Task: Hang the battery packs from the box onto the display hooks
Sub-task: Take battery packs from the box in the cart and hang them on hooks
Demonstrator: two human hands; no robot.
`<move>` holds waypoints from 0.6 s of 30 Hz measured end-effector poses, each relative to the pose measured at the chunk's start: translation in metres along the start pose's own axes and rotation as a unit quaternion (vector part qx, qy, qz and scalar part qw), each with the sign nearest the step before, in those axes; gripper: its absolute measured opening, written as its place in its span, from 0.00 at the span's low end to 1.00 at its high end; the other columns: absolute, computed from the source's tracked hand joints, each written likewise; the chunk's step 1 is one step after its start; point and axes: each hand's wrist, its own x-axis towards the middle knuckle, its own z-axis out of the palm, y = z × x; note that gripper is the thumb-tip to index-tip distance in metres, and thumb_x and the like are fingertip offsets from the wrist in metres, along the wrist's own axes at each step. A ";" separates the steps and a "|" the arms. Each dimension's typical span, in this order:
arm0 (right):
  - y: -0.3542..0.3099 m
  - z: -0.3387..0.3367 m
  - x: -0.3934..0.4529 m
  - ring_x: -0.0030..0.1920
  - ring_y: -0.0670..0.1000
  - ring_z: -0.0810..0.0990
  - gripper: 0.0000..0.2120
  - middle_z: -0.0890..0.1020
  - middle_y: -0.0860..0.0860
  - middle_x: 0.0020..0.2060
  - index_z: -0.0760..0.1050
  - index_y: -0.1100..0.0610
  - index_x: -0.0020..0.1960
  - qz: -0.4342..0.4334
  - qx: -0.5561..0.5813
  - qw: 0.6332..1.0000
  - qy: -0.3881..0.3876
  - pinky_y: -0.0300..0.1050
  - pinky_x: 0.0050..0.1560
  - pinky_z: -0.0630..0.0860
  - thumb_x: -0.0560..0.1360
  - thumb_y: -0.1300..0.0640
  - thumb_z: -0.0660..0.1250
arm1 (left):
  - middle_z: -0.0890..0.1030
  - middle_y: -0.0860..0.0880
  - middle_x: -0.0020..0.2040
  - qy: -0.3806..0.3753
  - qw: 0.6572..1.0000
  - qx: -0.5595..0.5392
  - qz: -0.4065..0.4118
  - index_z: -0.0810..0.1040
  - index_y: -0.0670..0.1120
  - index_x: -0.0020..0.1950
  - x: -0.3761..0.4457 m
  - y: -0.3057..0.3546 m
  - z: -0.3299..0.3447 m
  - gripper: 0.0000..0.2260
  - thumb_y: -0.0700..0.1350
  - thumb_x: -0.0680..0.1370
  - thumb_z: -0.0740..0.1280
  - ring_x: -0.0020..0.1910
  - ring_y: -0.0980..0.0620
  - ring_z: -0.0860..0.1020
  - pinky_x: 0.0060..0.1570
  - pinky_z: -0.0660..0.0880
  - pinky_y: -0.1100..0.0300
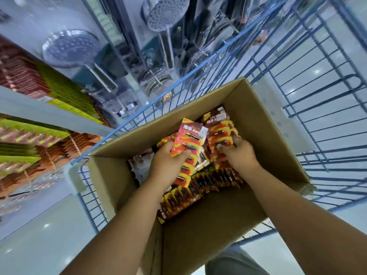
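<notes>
An open cardboard box (266, 124) sits in a blue wire cart and holds several red-and-yellow battery packs (178, 199). My left hand (164, 163) grips a stack of battery packs (190, 141), raised a little above the rest. My right hand (238, 153) reaches into the box to the right, its fingers curled round another bunch of packs (220, 133) that still lies among the others. Packs at the box's near side stand on edge in rows.
The blue wire cart (317, 96) surrounds the box, with its tall side at the right. At the left hang rows of red and green packs (39, 80) on a display. Shower heads (71, 48) in clear packaging hang beyond the cart. Pale glossy floor lies below.
</notes>
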 end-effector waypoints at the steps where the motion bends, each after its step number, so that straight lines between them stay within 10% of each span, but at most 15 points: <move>1: -0.006 -0.007 -0.012 0.53 0.51 0.84 0.06 0.84 0.47 0.50 0.78 0.49 0.57 0.020 0.068 0.997 -0.039 0.44 0.48 0.79 0.81 0.54 0.72 | 0.86 0.57 0.52 -0.014 1.000 -0.026 0.005 0.78 0.56 0.66 -0.012 0.005 -0.007 0.16 0.55 0.80 0.73 0.46 0.55 0.86 0.42 0.83 0.57; 11: -0.097 -0.067 -0.132 0.59 0.60 0.86 0.19 0.86 0.57 0.59 0.75 0.53 0.69 -0.102 0.266 0.929 -0.235 0.61 0.61 0.81 0.79 0.61 0.70 | 0.88 0.49 0.51 0.058 0.960 -0.252 0.103 0.81 0.51 0.60 -0.139 0.054 -0.089 0.09 0.48 0.81 0.72 0.45 0.48 0.88 0.39 0.82 0.53; 18: -0.198 -0.057 -0.201 0.51 0.58 0.88 0.13 0.87 0.57 0.53 0.81 0.52 0.62 -0.191 0.276 0.895 -0.292 0.57 0.53 0.83 0.79 0.50 0.69 | 0.82 0.49 0.40 0.137 0.904 -0.350 0.204 0.78 0.44 0.60 -0.236 0.089 -0.163 0.05 0.43 0.85 0.66 0.35 0.46 0.80 0.33 0.77 0.55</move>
